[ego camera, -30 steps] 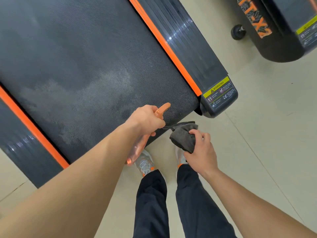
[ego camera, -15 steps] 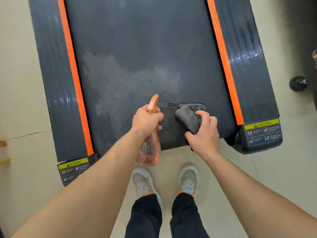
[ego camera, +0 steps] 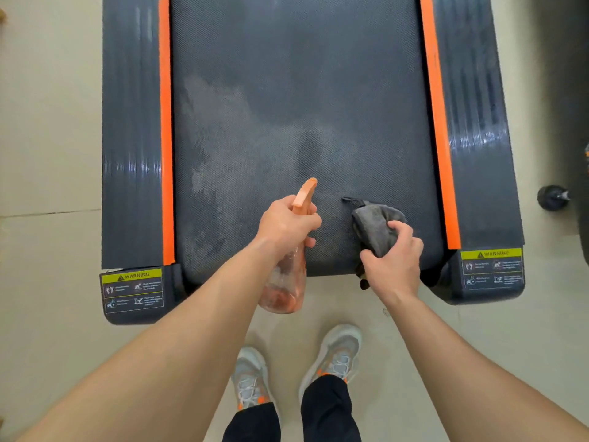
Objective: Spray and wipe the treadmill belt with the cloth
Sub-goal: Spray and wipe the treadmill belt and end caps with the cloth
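Treadmill belt (ego camera: 318, 74) shows a pale misted patch (ego camera: 223, 154) on its near left half, so I judge spraying largely done and wiping not yet begun. Left hand (ego camera: 287, 224) grips the orange spray bottle (ego camera: 283, 291), nozzle aimed far over the belt. Just right of it, right hand (ego camera: 395, 266) clutches the bunched grey cloth (ego camera: 376, 222) over the belt's near edge; whether it touches, I can't tell.

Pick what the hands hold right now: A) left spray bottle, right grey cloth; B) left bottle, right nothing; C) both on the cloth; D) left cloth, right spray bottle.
A: the left hand grips the orange spray bottle at its neck, and the right hand clutches the bunched grey cloth over the near end of the treadmill belt.
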